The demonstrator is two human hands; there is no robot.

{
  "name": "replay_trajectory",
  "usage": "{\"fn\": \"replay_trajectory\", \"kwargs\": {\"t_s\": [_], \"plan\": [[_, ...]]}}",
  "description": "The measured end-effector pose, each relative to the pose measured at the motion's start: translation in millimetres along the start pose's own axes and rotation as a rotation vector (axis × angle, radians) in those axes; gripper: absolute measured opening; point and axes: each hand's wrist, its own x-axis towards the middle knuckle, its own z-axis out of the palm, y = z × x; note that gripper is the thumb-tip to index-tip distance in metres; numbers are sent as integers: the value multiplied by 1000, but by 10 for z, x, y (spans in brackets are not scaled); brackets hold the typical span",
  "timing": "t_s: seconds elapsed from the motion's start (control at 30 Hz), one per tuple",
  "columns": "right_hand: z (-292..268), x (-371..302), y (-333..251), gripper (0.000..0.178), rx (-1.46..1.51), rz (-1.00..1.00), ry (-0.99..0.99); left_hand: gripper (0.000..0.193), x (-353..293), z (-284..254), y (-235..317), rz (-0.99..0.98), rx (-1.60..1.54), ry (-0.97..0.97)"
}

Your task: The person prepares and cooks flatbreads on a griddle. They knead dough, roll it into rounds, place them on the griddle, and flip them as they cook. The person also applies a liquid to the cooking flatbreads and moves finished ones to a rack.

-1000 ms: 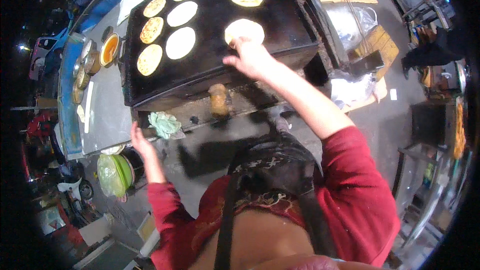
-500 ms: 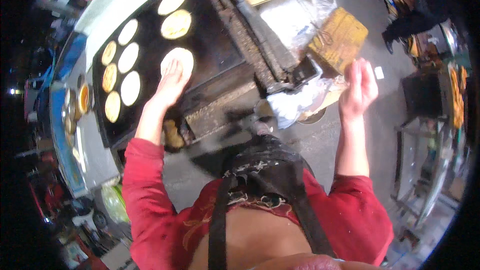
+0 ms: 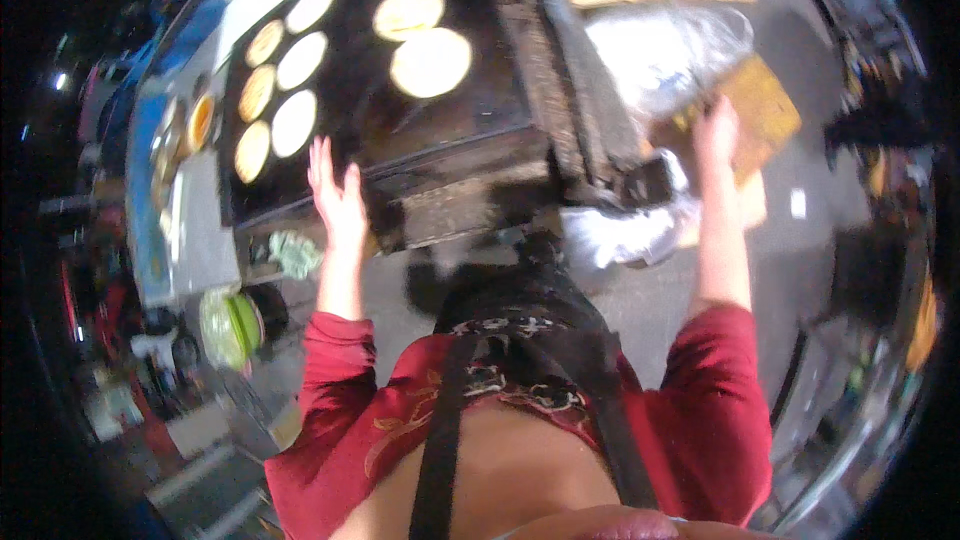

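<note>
Head view showed nine round flatbreads [image 3: 430, 62] already lying on the black griddle [image 3: 350, 130]; none looked taken off; the left hand [image 3: 338, 195] was open and empty at its near edge; the right hand [image 3: 716, 130] reached, fingers loose, to a foil bag [image 3: 665, 55] far right.

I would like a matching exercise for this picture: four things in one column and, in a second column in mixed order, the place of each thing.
Things:
1. left hand
2. right hand
3. large round flatbread
4. green bowl

Places:
A. lying on the black griddle, right of the rows of smaller flatbreads
B. low on the left, below the griddle's near edge
C. open, fingers spread, at the griddle's near edge
D. at the clear plastic bag and wooden board, right of the griddle

Pairs: 1-C, 2-D, 3-A, 4-B
</note>
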Motion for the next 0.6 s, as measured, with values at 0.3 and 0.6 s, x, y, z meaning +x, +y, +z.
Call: {"fn": "replay_trajectory", "kwargs": {"t_s": [0.3, 0.6], "plan": [[-937, -395, -229, 39, 641, 164, 64, 79, -706, -148, -702, -521, 161, 31], [-1804, -1763, -1496, 47, 1168, -334, 21, 43, -658, 391, -1037, -790, -59, -318]]}}
